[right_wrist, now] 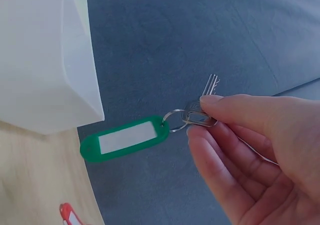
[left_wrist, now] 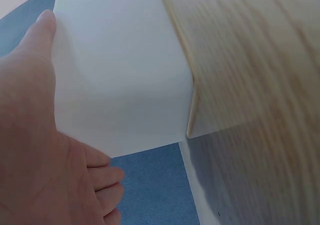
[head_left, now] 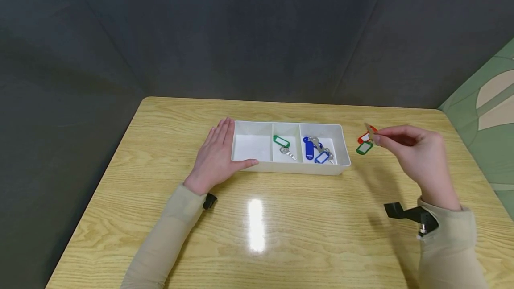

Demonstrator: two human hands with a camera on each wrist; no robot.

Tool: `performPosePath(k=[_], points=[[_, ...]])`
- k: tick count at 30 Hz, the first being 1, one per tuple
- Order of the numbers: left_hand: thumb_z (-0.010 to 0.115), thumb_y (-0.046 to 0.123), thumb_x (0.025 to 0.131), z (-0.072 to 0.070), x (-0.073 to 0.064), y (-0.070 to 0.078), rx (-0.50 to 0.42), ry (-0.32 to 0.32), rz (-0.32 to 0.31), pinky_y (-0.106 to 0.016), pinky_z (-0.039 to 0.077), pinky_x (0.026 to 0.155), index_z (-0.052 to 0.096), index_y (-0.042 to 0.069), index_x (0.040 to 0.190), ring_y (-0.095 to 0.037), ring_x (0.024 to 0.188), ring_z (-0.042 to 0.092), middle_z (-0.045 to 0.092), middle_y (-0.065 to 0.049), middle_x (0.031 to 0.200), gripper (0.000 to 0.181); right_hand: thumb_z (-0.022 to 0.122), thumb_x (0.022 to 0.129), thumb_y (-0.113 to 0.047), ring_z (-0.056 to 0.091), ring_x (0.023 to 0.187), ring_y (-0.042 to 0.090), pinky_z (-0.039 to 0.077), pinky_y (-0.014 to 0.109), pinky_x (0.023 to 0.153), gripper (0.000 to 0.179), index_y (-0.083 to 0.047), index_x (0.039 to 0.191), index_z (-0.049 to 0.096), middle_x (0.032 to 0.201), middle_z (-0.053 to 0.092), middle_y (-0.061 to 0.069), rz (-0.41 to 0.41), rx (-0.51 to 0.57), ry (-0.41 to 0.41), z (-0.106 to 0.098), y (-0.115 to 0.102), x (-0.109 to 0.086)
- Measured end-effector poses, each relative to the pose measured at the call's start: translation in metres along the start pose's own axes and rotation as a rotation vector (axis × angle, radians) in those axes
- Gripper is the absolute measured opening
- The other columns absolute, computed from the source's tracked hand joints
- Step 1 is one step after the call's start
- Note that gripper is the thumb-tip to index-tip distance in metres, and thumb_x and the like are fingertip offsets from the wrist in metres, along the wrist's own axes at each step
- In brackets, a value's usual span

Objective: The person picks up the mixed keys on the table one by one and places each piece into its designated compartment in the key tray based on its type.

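At the left end of a white three-compartment tray [head_left: 289, 168], my left hand [head_left: 214, 159] rests with straight fingers along the end wall and the thumb over the front rim. In the left wrist view, the left hand [left_wrist: 45, 130] lies against the tray's outer wall [left_wrist: 120, 75]. Right of the tray, my right hand [head_left: 419, 153] pinches a key [right_wrist: 210, 85] above the table. From its ring hangs a green key tag [right_wrist: 128, 139] with a white label. A red key tag [head_left: 363, 138] lies on the table beneath, partly hidden.
The tray's middle compartment holds a green-tagged key [head_left: 281, 141]. Blue-tagged keys [head_left: 309, 150] lie in the right compartment. A wooden table [head_left: 313, 226] carries the tray, and a dark curtain [head_left: 249, 35] hangs behind its far edge.
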State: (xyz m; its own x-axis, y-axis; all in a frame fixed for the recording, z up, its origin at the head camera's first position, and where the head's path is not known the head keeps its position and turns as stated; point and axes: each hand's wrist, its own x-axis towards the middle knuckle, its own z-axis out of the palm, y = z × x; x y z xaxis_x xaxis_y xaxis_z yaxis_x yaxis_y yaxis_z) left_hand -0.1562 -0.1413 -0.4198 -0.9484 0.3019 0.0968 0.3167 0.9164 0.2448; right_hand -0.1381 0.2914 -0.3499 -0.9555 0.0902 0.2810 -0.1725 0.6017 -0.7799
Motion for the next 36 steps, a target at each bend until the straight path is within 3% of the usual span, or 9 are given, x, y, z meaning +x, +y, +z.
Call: performPosePath(k=[19, 36], points=[[0.044, 0.090, 0.082, 0.000, 0.000, 0.000, -0.003, 0.004, 0.000, -0.036, 0.000, 0.123, 0.007, -0.002, 0.161, -0.025, 0.155, 0.002, 0.007, -0.017, 0.168, 0.127, 0.082, 0.089, -0.016, 0.071, 0.073, 0.006, 0.053, 0.013, 0.063, 0.018, -0.002, 0.100, 0.080, 0.089, 0.077, -0.002, -0.068, 0.034, -0.029, 0.008, -0.018, 0.007], [0.045, 0.088, 0.083, 0.000, 0.000, -0.001, 0.009, 0.001, 0.007, -0.036, -0.001, 0.123, 0.007, -0.002, 0.161, -0.026, 0.155, 0.001, 0.007, -0.018, 0.168, 0.125, 0.083, 0.088, -0.017, 0.070, 0.074, 0.007, 0.051, 0.014, 0.060, 0.018, -0.006, 0.102, 0.081, 0.093, 0.076, -0.006, -0.086, 0.011, -0.054, 0.021, -0.028, 0.013]])
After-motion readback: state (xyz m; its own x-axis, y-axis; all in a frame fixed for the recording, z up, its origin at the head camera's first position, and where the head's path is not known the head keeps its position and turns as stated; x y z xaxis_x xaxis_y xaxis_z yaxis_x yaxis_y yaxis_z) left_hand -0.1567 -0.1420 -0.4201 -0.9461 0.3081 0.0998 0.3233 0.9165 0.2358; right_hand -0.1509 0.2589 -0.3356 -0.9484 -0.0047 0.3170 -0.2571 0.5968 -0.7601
